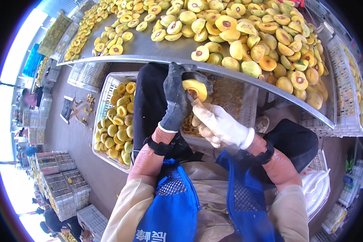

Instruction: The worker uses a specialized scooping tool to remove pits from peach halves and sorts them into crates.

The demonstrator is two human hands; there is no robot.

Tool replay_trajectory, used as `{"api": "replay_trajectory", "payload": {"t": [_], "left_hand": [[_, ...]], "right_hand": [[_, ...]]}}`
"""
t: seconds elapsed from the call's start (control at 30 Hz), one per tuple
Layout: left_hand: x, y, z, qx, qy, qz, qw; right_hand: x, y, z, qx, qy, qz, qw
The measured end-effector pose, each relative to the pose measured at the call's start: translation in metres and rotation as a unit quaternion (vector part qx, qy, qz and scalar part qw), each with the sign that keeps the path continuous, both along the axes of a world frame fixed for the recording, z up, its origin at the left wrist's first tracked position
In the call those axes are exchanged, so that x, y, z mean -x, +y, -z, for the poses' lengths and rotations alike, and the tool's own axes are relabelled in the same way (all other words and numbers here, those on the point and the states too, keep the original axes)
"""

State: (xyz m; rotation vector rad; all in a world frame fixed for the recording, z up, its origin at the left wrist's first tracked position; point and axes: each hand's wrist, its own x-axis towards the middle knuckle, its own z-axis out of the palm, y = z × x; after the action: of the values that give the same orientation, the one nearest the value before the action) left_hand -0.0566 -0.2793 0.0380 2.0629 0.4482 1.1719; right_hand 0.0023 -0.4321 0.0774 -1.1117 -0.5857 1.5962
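My left hand (pixel 174 97), in a dark grey glove, is closed around a halved yellow peach (pixel 197 88), its cut face and dark pit hollow showing. My right hand (pixel 222 125), in a white glove, is closed on a small pitting tool (pixel 190 98). Its tip meets the brown centre of the peach half; most of the tool is hidden by the fingers. Both hands are held over my lap, just in front of the metal table's edge. Below them sits a crate of brown pits and scraps (pixel 226 94).
The metal table (pixel 139 43) bears many peach halves (pixel 246 36), heaped at the right. A white crate (pixel 105 97) of hollowed halves stands by my left leg. Stacked crates (pixel 60 189) and a small stool (pixel 70 109) are on the left; another crate (pixel 345 88) is at right.
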Motion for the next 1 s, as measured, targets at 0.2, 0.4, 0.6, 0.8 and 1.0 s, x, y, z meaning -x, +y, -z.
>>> {"api": "replay_trajectory", "payload": {"t": [0.2,0.4,0.6,0.8,1.0], "left_hand": [[0.005,-0.002,0.009,0.190,-0.059,0.121,0.973],[0.010,-0.006,-0.021,0.555,-0.156,0.340,0.743],[0.018,0.017,0.004,0.428,0.017,0.254,0.867],[0.012,0.007,-0.006,0.449,-0.158,0.513,0.714],[0.002,0.013,0.009,0.484,-0.261,0.131,0.825]], "right_hand": [[-0.001,0.001,-0.002,0.020,0.104,-0.015,0.994],[-0.002,0.000,0.001,-0.007,0.152,-0.035,0.988],[0.005,0.002,-0.003,0.008,-0.035,-0.044,0.998],[0.005,0.003,0.005,0.020,0.098,-0.070,0.993],[0.009,0.008,0.011,-0.055,0.140,-0.049,0.987]]}}
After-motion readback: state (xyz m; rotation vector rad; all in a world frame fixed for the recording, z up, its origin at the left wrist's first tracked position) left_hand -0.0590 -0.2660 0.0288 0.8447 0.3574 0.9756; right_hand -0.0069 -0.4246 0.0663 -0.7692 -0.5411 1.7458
